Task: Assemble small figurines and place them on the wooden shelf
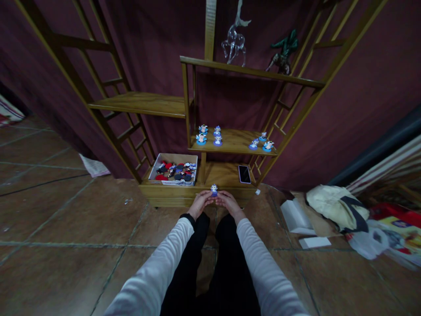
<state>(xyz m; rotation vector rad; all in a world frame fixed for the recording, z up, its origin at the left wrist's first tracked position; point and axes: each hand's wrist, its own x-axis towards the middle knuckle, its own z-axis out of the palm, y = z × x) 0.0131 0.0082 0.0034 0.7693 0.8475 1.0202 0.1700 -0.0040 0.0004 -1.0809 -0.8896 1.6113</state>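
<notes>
A small purple-and-white figurine (214, 189) is held upright by its base between my two hands. My left hand (203, 202) pinches its left side, and my right hand (227, 201) pinches the right side. Beyond them, a cardboard box (155, 173) on the bottom shelf holds several figurines with red and dark bases. On the shelf above, several similar figurines stand in two groups: at the left, purple ones such as this figurine (217, 139) beside blue-based ones such as this figurine (201, 139); at the right, another blue-based figurine (268, 146) with others around it.
The wooden shelf unit (141, 103) stands against a dark red curtain. A phone (244, 174) lies on its bottom shelf. Up top are a clear deer statue (234, 41) and a dark green statue (284, 52). A white box (297, 217), a cloth bag (335, 204) and plastic bags lie at the right.
</notes>
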